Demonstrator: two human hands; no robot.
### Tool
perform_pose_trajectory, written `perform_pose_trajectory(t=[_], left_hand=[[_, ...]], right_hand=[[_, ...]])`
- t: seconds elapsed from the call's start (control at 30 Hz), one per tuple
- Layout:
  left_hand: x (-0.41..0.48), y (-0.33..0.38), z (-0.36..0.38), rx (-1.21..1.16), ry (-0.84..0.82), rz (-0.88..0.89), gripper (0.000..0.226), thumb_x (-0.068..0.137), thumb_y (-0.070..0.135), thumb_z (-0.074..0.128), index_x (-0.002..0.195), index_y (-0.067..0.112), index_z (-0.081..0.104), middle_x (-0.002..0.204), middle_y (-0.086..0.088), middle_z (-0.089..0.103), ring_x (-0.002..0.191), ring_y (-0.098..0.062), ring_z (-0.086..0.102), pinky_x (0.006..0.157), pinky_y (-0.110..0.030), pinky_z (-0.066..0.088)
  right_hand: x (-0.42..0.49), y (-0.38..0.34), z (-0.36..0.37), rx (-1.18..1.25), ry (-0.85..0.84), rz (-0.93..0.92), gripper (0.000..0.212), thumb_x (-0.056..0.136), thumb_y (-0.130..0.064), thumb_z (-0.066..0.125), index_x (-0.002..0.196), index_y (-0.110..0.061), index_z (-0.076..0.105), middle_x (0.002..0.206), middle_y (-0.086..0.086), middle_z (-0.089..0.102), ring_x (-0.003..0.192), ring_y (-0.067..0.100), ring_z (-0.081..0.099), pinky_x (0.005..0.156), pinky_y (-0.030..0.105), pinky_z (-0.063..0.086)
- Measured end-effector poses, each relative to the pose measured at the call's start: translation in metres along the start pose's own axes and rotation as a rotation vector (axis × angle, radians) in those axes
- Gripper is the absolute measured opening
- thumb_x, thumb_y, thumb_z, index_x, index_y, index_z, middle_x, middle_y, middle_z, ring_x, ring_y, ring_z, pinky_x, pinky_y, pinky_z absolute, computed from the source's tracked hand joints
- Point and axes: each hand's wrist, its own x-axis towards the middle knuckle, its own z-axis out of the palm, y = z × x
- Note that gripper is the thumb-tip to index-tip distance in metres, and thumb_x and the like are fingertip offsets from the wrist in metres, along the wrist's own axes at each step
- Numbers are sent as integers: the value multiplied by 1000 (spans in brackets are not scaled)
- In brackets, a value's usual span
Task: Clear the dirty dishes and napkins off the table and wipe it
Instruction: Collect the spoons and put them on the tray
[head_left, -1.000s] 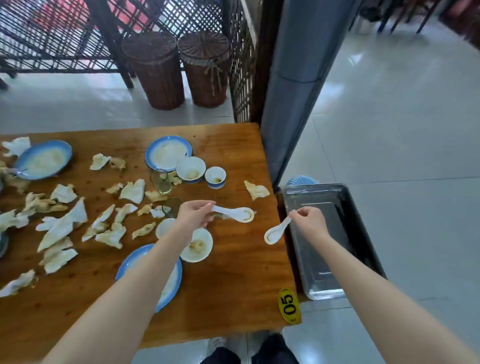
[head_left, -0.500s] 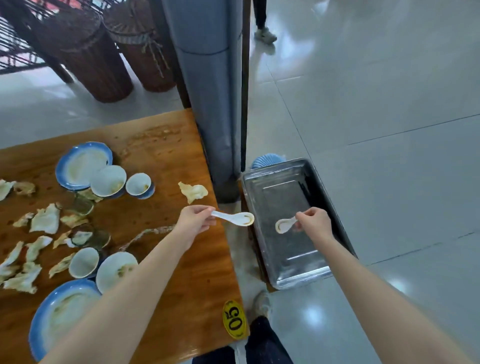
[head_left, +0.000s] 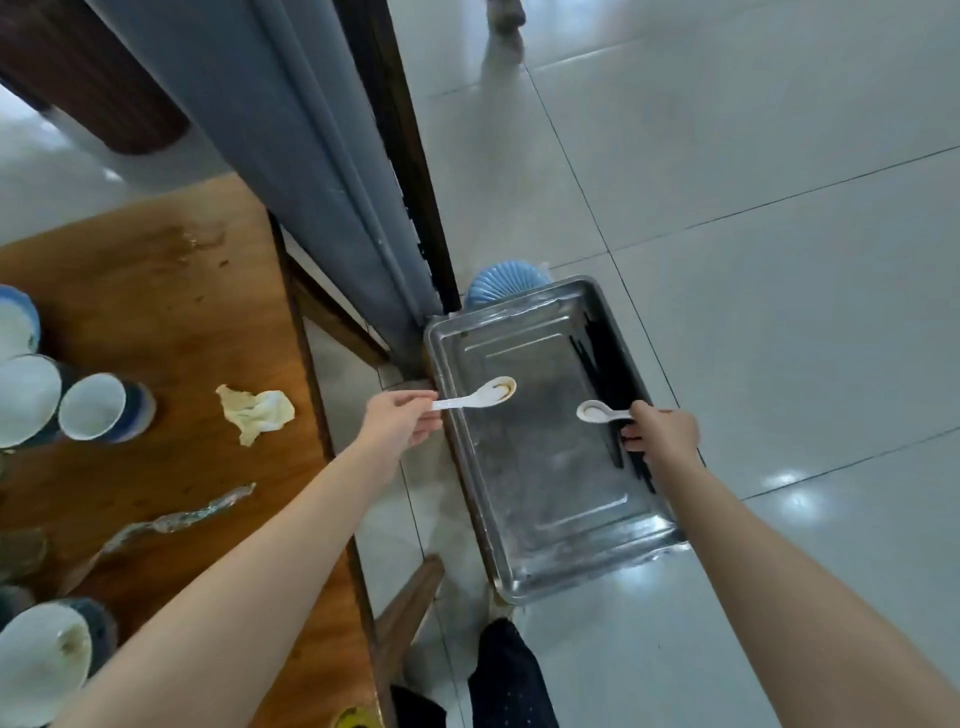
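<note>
My left hand (head_left: 402, 423) pinches the handle of a soiled white soup spoon (head_left: 485, 395), its bowl hanging over the left side of a steel tray (head_left: 524, 545). My right hand (head_left: 660, 434) holds a second white spoon (head_left: 597, 413) over the tray's right side. The tray sits low beside the wooden table (head_left: 171, 322). On the table lie a crumpled napkin (head_left: 257, 413), a small white cup (head_left: 101, 408), white bowls (head_left: 23, 397) at the left edge, and another bowl (head_left: 39, 670) at the lower left.
A grey pillar (head_left: 291, 156) stands between table and tray. A blue ribbed dish (head_left: 506, 280) peeks from behind the tray's far end. Black chopsticks (head_left: 605, 374) lie along the tray's right side. A wet smear (head_left: 176, 522) streaks the table. Tiled floor stretches to the right.
Both hands have carried their spoons rightward from the table to above the tray. The view has swung right, so most of the table's dishes and napkins are out of sight.
</note>
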Motion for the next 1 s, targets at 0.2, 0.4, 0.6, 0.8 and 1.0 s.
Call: perform_pose_trajectory(t=[0.2, 0.4, 0.6, 0.8, 1.0], left_hand=[[34, -11, 40, -2, -86, -57, 14, 95, 3, 54, 99, 8, 67, 86, -11, 70, 71, -16, 67, 72, -23, 53], [62, -23, 68, 18, -106, -78, 13, 94, 4, 57, 93, 11, 68, 77, -7, 70, 61, -11, 67, 66, -22, 53], [70, -31, 80, 5, -112, -129, 12, 94, 4, 56, 101, 6, 66, 80, -8, 69, 62, -12, 66, 74, -24, 53], [64, -23, 121, -89, -159, -186, 14, 96, 0, 53, 107, 3, 61, 81, -8, 64, 70, -15, 61, 79, -28, 49], [61, -16, 178, -102, -236, -179, 8, 94, 1, 54, 94, 6, 61, 80, -5, 62, 66, -12, 62, 67, -20, 46]], right_hand=[[54, 6, 18, 127, -8, 138, 14, 85, -12, 52, 80, -4, 62, 65, 9, 64, 53, 18, 58, 49, 22, 36], [94, 16, 33, 354, -83, 270, 14, 92, -14, 53, 101, -7, 60, 77, 7, 64, 62, 16, 58, 60, 26, 43], [96, 43, 30, 338, -83, 370, 7, 94, -10, 52, 96, -5, 57, 84, 11, 64, 53, 16, 53, 51, 22, 37], [78, 63, -7, 277, -178, 301, 11, 88, 1, 54, 88, 9, 62, 64, 10, 52, 47, 12, 46, 48, 19, 35], [70, 70, -47, 225, -182, 209, 16, 93, -7, 56, 107, -7, 64, 81, 10, 69, 67, 18, 61, 57, 25, 45]])
